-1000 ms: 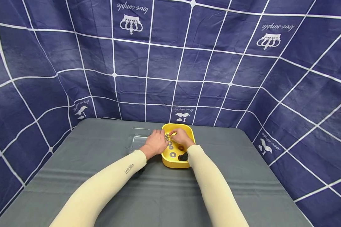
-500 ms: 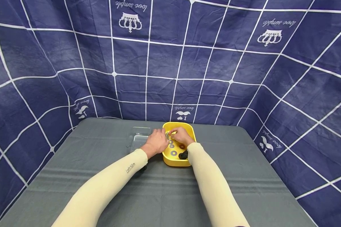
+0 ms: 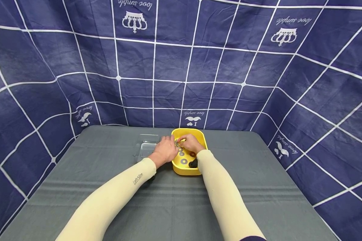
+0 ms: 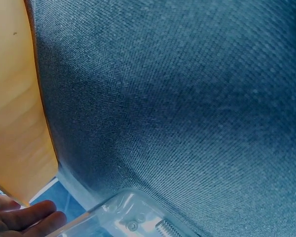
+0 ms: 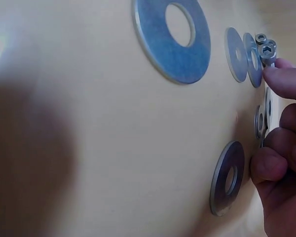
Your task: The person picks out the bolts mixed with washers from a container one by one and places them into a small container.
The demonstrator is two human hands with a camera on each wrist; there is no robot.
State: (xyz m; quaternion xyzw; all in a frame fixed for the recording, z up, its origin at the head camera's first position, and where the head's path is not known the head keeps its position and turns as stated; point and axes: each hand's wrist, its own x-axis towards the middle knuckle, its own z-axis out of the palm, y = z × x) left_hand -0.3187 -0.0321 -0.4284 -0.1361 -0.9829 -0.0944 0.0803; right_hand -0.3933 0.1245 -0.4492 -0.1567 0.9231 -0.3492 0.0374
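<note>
My left hand (image 3: 166,149) grips the left rim of a yellow bin (image 3: 187,171). Its fingers (image 4: 34,217) show outside the bin wall in the left wrist view. Inside the bin, my right hand (image 3: 191,144) has its fingertips on small socket head screws (image 5: 268,51) by the left wall, pinching at one screw's shank. The other fingers curl under, over the bin floor. Several flat metal washers lie there, with a large washer (image 5: 197,59) closest in the right wrist view and a darker washer (image 5: 219,192) below the hand.
A clear plastic container (image 3: 147,150) stands left of the bin, with a spring-like threaded piece (image 4: 166,228) in it. A black object (image 3: 193,163) sits in the bin's near right corner. Behind the grey table (image 3: 108,157) hangs a blue checked curtain (image 3: 169,63).
Both hands stay at nearly the same place. The right fingertips have shifted slightly at the screws, and the whole head view has moved a little.
</note>
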